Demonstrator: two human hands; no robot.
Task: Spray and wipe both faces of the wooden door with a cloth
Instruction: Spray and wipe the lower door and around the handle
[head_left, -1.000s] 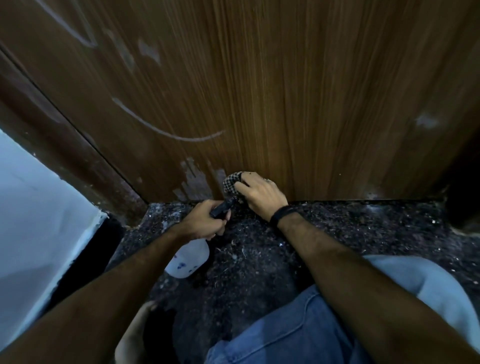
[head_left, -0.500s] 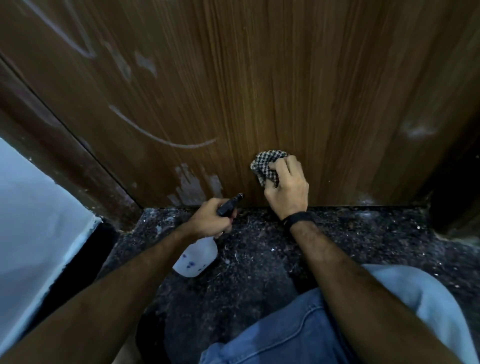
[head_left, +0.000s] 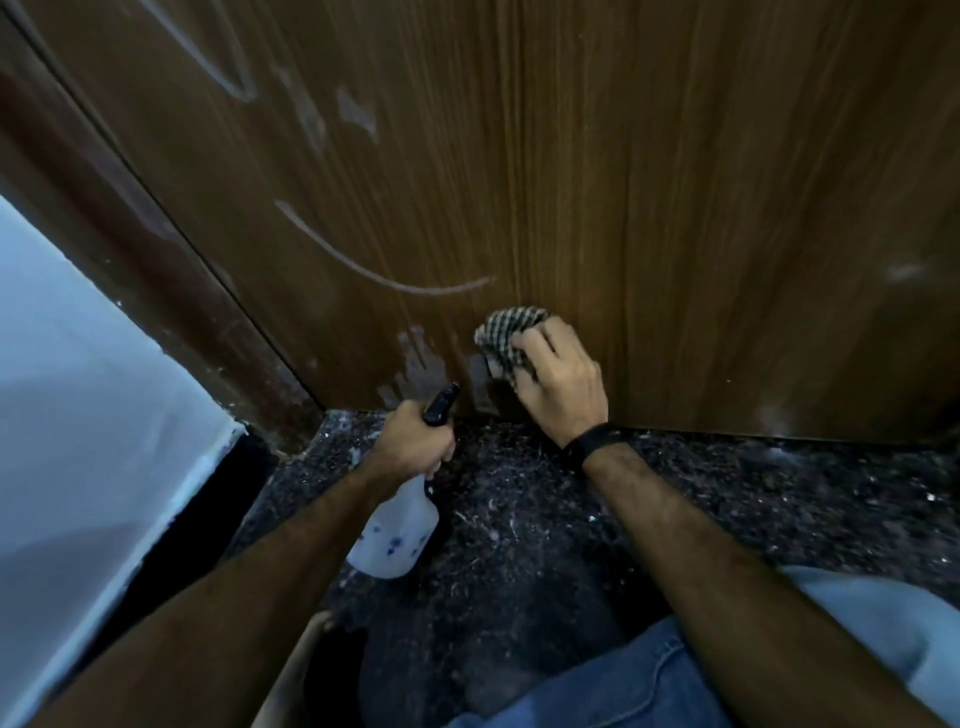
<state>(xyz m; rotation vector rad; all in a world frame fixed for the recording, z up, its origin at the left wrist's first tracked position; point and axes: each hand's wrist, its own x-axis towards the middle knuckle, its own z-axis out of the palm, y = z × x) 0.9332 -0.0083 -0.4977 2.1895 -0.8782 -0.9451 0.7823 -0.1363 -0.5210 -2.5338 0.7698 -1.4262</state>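
The right hand (head_left: 558, 382) presses a bunched checkered cloth (head_left: 506, 338) against the lower part of the wooden door (head_left: 649, 182), its grip curled around the fabric, just above the door's bottom edge. The left hand (head_left: 415, 441) has its grip clamped on the neck of a white spray bottle (head_left: 395, 535), whose dark nozzle (head_left: 441, 405) points toward the door near a pale scuffed patch (head_left: 415, 364). A curved whitish streak (head_left: 374, 270) runs across the wood above the cloth. A black band (head_left: 595, 441) circles the right wrist. Below lies a dark speckled floor (head_left: 727, 493), with a pale wall (head_left: 78, 415) at left and blue jeans (head_left: 597, 691) at the bottom.
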